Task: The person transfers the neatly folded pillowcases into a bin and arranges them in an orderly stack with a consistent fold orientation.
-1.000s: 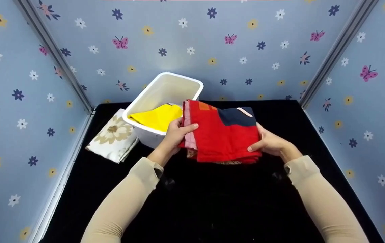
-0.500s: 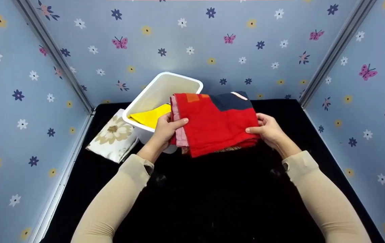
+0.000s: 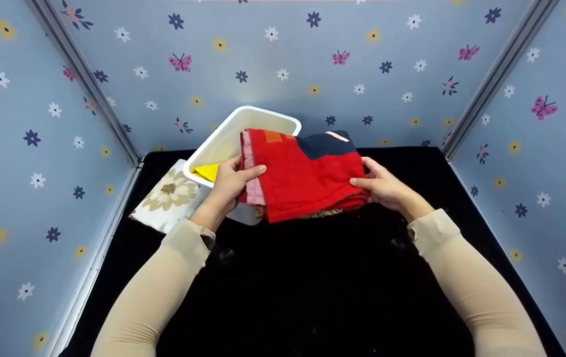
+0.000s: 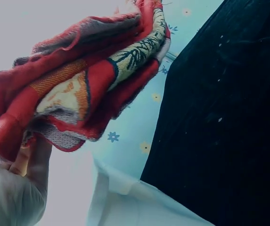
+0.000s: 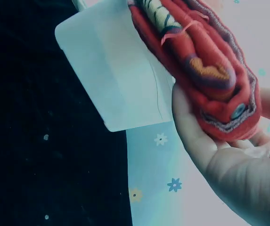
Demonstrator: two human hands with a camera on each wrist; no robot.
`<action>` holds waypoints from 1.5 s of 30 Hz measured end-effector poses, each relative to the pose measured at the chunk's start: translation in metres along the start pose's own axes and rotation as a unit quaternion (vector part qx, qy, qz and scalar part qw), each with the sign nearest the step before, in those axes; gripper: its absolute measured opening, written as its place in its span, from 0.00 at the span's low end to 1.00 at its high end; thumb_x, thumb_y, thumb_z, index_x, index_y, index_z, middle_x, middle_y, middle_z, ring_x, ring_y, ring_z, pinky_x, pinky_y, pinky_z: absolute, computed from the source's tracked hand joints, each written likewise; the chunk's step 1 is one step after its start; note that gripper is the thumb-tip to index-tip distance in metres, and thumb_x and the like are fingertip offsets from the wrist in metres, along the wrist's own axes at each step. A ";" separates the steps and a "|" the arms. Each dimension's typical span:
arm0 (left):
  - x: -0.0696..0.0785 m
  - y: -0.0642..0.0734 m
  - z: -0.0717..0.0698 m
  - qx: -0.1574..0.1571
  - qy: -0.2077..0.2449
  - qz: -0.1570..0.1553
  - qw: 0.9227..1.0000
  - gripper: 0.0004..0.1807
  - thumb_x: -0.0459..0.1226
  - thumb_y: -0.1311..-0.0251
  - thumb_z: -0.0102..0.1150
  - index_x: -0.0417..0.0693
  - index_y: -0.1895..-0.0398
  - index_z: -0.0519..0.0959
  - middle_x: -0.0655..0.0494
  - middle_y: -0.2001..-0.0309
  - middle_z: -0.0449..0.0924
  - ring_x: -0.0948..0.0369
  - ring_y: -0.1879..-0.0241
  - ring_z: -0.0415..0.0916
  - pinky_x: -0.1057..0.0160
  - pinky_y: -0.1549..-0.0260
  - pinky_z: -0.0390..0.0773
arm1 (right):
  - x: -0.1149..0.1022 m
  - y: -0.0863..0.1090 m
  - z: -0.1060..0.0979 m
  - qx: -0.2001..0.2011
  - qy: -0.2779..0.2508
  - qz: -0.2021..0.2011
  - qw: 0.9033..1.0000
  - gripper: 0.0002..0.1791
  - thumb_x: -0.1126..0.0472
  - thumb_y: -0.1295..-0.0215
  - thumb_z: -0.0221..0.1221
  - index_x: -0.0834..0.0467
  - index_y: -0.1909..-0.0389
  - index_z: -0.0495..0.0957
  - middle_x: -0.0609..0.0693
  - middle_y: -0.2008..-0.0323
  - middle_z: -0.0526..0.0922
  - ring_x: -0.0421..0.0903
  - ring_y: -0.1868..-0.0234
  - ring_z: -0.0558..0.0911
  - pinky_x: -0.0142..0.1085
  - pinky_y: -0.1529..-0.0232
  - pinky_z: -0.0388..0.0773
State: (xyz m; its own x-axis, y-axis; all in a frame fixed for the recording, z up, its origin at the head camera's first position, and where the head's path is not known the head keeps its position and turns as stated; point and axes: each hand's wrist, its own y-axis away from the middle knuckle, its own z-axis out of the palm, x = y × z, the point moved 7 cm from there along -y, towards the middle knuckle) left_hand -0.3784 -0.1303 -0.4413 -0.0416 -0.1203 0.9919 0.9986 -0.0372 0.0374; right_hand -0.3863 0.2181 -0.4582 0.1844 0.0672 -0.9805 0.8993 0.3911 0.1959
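Observation:
Both hands hold a folded red garment (image 3: 307, 178) with a navy patch and a pink edge, raised in front of the white bin. My left hand (image 3: 229, 184) grips its left edge, thumb on top. On the right edge, my right hand (image 3: 387, 187) pinches the layers with the thumb above and fingers beneath. The right wrist view shows the thick folded layers of the garment (image 5: 210, 70) and a small button. Patterned bands appear along the garment's side (image 4: 92, 84) in the left wrist view. Inside the white bin (image 3: 213, 141), a yellow cloth (image 3: 206, 171) is partly hidden by my left hand.
Left of the bin, a folded white cloth with a beige flower (image 3: 167, 196) lies on the black table surface (image 3: 312, 287). Blue flower-printed panels (image 3: 283, 54) with metal posts enclose the back and both sides.
Both hands have carried the red garment up and to the left, over the front part of the bin. It now covers more of the bin and the yellow cloth.

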 end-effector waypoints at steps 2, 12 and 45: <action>0.002 0.000 -0.001 -0.003 0.003 0.000 1.000 0.28 0.35 0.30 0.71 0.36 0.30 0.78 0.48 0.47 0.87 0.59 0.60 0.89 0.63 0.55 0.91 | 0.000 -0.003 0.003 -0.010 -0.004 0.009 1.000 0.28 0.68 0.18 0.56 0.49 0.25 0.62 0.55 0.53 0.88 0.50 0.58 0.93 0.47 0.60 0.93; 0.015 -0.002 -0.003 -0.005 0.006 0.007 1.000 0.29 0.36 0.30 0.71 0.35 0.29 0.77 0.48 0.46 0.86 0.59 0.59 0.89 0.64 0.53 0.91 | -0.001 -0.013 0.018 -0.016 -0.035 0.028 0.999 0.38 0.72 0.30 0.65 0.53 0.26 0.58 0.54 0.51 0.85 0.48 0.57 0.92 0.46 0.57 0.93; 0.021 -0.001 -0.050 0.079 0.020 0.044 0.996 0.28 0.31 0.31 0.69 0.33 0.30 0.74 0.50 0.48 0.83 0.64 0.58 0.86 0.68 0.53 0.88 | -0.071 -0.056 0.026 0.101 -0.054 -0.019 0.993 0.27 0.75 0.36 0.65 0.60 0.37 0.72 0.57 0.54 0.84 0.48 0.69 0.91 0.41 0.68 0.92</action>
State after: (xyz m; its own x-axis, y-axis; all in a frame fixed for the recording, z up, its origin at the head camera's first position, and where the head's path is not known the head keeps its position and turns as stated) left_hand -0.3817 -0.1820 -0.4265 0.0479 -0.1549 0.9868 0.9909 0.1319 -0.0274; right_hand -0.4396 0.1678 -0.3998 0.1794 -0.0471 -0.9826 0.9658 0.1986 0.1668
